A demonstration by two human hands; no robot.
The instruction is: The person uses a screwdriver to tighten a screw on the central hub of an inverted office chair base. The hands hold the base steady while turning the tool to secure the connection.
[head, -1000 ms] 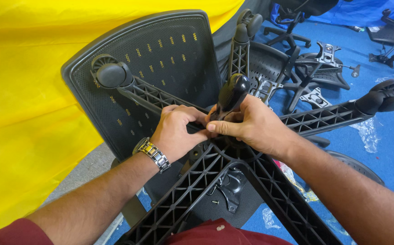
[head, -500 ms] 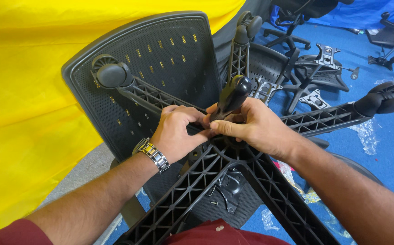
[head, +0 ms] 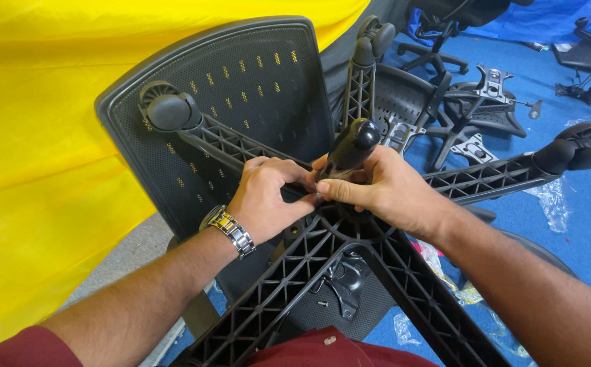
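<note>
Two hands worked at the hub of one black five-armed chair base (head: 404,285), which lay upside down across the person's lap. The left hand (head: 268,197) was curled closed on the hub edge. The right hand (head: 384,194) was closed around one black caster (head: 351,151), held tilted just above the hub. Three more casters (head: 167,112) were seen on the arm ends. One mesh chair back (head: 255,75) stood behind the base, against a yellow sheet (head: 44,149). The blue floor (head: 581,224) carried several other chair parts (head: 486,102) and scraps of clear plastic.
</note>
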